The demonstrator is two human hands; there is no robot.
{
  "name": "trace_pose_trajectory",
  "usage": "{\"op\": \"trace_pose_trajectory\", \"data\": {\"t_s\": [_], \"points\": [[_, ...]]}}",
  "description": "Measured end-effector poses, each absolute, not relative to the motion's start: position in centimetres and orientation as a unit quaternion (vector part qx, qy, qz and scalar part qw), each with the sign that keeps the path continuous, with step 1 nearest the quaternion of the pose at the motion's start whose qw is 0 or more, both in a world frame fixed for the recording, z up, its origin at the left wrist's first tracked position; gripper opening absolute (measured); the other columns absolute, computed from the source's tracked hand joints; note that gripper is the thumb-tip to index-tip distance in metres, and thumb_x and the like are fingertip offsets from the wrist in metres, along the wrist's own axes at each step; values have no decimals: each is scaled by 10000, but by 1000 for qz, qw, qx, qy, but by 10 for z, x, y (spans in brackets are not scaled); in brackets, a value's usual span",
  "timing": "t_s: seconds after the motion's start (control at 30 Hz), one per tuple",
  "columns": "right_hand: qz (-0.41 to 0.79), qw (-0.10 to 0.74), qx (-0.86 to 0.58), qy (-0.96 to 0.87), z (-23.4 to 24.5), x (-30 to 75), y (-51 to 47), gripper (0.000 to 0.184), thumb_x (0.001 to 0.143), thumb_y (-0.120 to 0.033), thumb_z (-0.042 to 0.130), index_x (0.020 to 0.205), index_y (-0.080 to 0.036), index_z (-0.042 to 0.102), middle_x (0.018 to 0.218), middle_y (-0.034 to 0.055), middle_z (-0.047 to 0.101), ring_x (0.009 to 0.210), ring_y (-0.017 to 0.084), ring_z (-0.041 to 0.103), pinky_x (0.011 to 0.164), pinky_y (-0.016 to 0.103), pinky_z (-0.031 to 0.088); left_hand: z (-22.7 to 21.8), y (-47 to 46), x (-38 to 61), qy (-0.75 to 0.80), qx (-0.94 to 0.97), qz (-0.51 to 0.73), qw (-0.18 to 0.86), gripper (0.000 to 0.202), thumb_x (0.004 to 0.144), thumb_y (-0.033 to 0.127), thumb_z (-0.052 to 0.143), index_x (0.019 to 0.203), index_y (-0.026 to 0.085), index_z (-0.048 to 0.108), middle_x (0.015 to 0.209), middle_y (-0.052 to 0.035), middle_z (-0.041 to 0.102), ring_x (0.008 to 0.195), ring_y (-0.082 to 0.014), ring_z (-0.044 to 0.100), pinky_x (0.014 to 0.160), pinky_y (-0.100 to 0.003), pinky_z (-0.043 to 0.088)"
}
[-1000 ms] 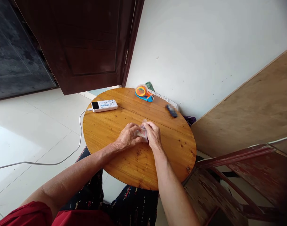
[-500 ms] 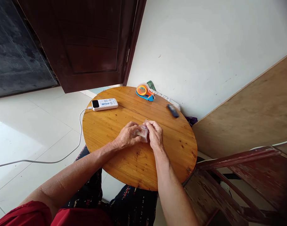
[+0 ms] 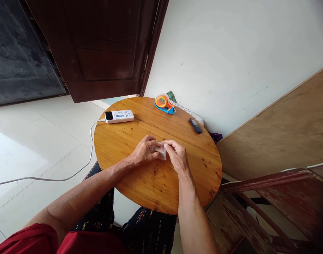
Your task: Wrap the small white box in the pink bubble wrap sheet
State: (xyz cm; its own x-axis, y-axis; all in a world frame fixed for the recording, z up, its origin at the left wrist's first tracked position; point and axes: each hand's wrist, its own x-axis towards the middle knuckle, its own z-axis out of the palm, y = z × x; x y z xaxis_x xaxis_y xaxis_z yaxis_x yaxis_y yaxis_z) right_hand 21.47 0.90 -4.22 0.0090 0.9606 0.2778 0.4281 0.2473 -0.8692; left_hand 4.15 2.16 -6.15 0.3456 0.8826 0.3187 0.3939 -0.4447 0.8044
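A small whitish packet (image 3: 162,154) with faint pinkish marks lies low over the round wooden table (image 3: 153,187); its exact kind cannot be made out. My left hand (image 3: 144,151) is closed on its left side, thumb at the near edge and fingers across the top. At the packet's far right corner, my right hand (image 3: 178,154) pinches with thumb and forefinger. Parts of the packet are hidden under my fingers.
A white power bank (image 3: 120,116) with a dark display stands at the table's left, its white cable (image 3: 90,155) hanging over the edge. Farther back are an orange and blue tape dispenser (image 3: 165,105) and a blurred dark object (image 3: 195,126). A reddish wooden frame (image 3: 267,181) stands at right.
My right hand has shifted slightly right and turned, with its fingertips a little lower on the packet's corner. My left hand keeps its hold. The view has moved slightly.
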Motion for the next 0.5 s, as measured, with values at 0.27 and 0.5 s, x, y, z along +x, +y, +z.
{"op": "trace_pose_trajectory", "data": {"t_s": [0.27,0.5], "points": [[260,413,-492,-721,-33,227,4,166,800,-243,598,805,-235,763,1044,61,752,1047,243,678,996,394,482,-61,18,41,412,753,400,322,398,741,209,703,1131,189,628,1113,-70,597,1003,-215,617,900,-358,547],[272,407,-505,-712,-33,232,2,188,811,-283,622,856,-243,800,1228,82,688,1133,255,647,1005,401,488,-68,20,41,391,785,387,284,273,800,223,671,1073,220,676,1259,-88,538,1140,-235,596,993,-383,510]]}}
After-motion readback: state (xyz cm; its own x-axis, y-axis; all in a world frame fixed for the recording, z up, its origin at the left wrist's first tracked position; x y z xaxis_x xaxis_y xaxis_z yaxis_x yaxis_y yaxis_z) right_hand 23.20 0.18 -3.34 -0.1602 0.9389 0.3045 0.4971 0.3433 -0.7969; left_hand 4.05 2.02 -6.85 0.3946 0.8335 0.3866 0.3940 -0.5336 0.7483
